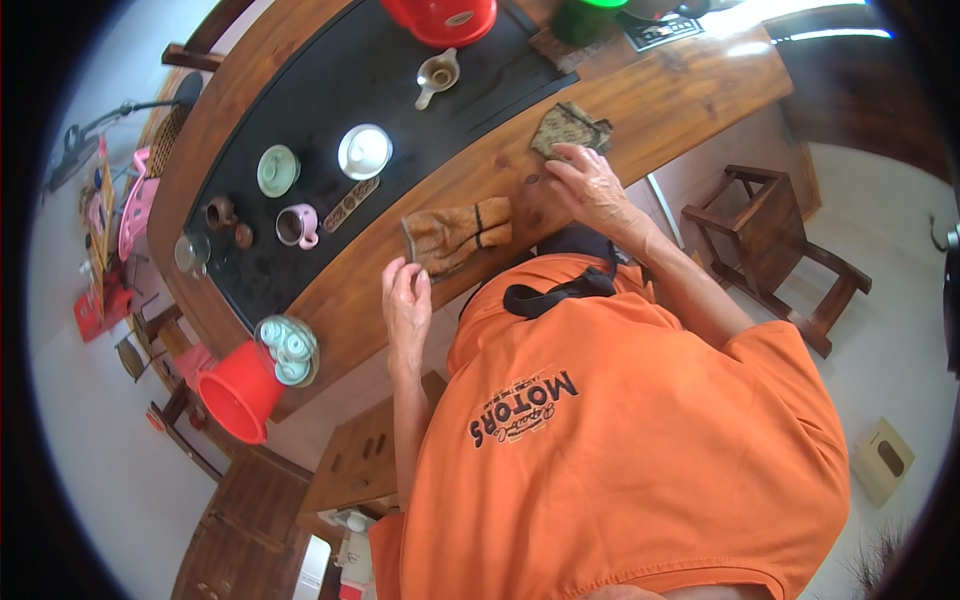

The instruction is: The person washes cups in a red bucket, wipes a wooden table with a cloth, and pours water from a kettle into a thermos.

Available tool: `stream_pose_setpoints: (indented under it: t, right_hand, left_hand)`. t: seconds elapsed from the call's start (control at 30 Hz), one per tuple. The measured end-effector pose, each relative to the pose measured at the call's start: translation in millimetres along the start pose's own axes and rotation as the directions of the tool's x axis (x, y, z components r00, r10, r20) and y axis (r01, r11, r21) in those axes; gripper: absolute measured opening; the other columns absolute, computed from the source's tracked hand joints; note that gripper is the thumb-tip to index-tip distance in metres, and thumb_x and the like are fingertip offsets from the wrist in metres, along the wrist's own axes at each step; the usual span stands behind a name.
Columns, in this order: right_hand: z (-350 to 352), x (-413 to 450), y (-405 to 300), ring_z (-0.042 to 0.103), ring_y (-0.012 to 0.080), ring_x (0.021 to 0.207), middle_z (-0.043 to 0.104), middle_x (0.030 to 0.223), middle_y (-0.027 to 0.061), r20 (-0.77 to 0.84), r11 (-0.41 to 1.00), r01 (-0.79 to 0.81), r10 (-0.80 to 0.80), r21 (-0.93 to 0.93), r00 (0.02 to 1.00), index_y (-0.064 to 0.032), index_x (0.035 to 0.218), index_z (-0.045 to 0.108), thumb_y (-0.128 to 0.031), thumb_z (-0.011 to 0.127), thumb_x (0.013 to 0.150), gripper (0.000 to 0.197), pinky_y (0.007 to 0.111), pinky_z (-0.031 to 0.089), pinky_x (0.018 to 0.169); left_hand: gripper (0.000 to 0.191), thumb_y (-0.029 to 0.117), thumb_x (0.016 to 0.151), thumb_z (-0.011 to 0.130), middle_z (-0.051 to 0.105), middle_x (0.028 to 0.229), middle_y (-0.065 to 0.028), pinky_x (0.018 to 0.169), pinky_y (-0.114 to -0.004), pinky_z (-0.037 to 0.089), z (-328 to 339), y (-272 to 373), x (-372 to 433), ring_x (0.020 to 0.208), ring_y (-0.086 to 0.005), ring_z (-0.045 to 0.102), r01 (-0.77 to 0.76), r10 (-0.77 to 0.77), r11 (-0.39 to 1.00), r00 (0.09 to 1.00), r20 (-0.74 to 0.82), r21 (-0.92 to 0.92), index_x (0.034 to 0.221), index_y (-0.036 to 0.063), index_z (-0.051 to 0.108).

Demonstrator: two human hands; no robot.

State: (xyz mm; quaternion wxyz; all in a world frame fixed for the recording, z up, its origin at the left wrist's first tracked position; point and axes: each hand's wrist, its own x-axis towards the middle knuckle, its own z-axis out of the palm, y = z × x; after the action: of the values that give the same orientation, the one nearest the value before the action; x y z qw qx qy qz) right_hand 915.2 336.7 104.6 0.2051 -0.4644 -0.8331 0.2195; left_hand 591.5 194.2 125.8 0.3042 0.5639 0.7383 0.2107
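A folded brown cloth [454, 234] with a dark band lies on the wooden front border of the table. At its near left corner is my left hand [409, 300], fingers bent; whether they pinch the edge is hard to see. A crumpled olive-coloured cloth [568, 129] lies further right on the same wood. My right hand [596, 189] reaches to its near edge, the fingers loosely spread and the fingertips at the fabric. On the black tray surface [322, 97] beyond are a white lidded bowl [365, 152], a pale green bowl [278, 171] and a pink cup [297, 226].
A tea strainer [438, 73] and a red container [454, 19] stand further back. Small brown pots [220, 213] and a glass vessel [193, 253] are at the left. A bowl of small cups [289, 349] sits beside a red bucket [241, 394]. A wooden stool [772, 240] stands right.
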Motion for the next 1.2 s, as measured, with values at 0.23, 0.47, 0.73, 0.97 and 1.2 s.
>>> stream_pose_setpoints:
  t: [0.23, 0.47, 0.73, 0.97, 1.2]
  right_hand:
    - [63.4, 46.3, -85.8, 0.045, 0.0365, 0.128, 0.04, 0.143, 0.0181, 0.302, 0.9, 0.428, -0.43, 0.079, 0.851, -0.0158, 0.122, 0.059, -0.034, 0.074, 0.077, 0.05, 0.049, 0.041, 0.099]
    - [88.4, 56.1, -63.8, 0.055, 0.0277, 0.107, 0.047, 0.138, 0.0062, 0.611, 0.794, 0.608, -0.495, 0.029, 0.617, -0.0203, 0.123, 0.061, -0.014, 0.055, 0.086, 0.039, 0.041, 0.048, 0.087]
    - [-99.0, 46.2, 44.6, 0.048, 0.0355, 0.123, 0.053, 0.131, 0.015, 0.341, 0.879, -0.031, -0.151, 0.475, 0.928, -0.0076, 0.123, 0.058, 0.005, 0.056, 0.072, 0.052, 0.041, 0.04, 0.104]
    - [-197.3, -9.3, 299.7, 0.052, 0.0315, 0.121, 0.055, 0.128, 0.0184, -0.379, 0.853, -0.452, 0.521, 0.259, 0.765, -0.0035, 0.128, 0.057, 0.0, 0.054, 0.083, 0.045, 0.038, 0.044, 0.101]
    - [-205.6, 7.8, 476.2, 0.021, 0.0498, 0.141, 0.017, 0.158, 0.0203, -0.249, 0.515, -0.772, 0.746, -0.372, 0.617, -0.0183, 0.152, 0.026, -0.045, 0.048, 0.094, 0.067, 0.057, 0.025, 0.113]
  left_hand:
    - [0.022, 0.016, 0.093, 0.058, 0.055, 0.123, -0.0227, 0.094, -0.042, 0.045, 6.5, -1.0, -8.7, 0.109, -0.0377, 0.057, 0.043, -0.043, 0.999, 0.999, -0.025, 0.018, 0.103, -0.0023, 0.064]
    - [0.022, 0.015, 0.092, 0.058, 0.058, 0.122, -0.0203, 0.094, -0.039, 0.045, 23.2, 16.4, -9.7, 0.11, -0.0333, 0.057, 0.111, -0.113, 0.993, 0.987, -0.111, -0.027, 0.103, -0.0025, 0.065]
    - [0.018, 0.011, 0.093, 0.057, 0.058, 0.12, -0.017, 0.085, -0.036, 0.05, 64.8, 72.6, 30.9, 0.101, -0.0294, 0.061, 0.093, -0.097, 0.995, 0.988, -0.117, -0.043, 0.102, -0.0032, 0.064]
    - [0.029, 0.013, 0.093, 0.059, 0.051, 0.13, -0.0194, 0.091, -0.037, 0.05, 117.9, 146.0, 91.9, 0.109, -0.0323, 0.057, 0.111, -0.107, 0.988, 0.993, 0.044, -0.106, 0.117, -0.0034, 0.058]
    - [0.081, 0.029, 0.082, 0.075, 0.028, 0.148, -0.0283, 0.106, -0.049, 0.037, 166.7, 206.3, 134.1, 0.132, -0.0435, 0.037, -0.101, 0.082, 0.987, 0.985, 0.152, 0.126, 0.146, 0.0031, 0.032]
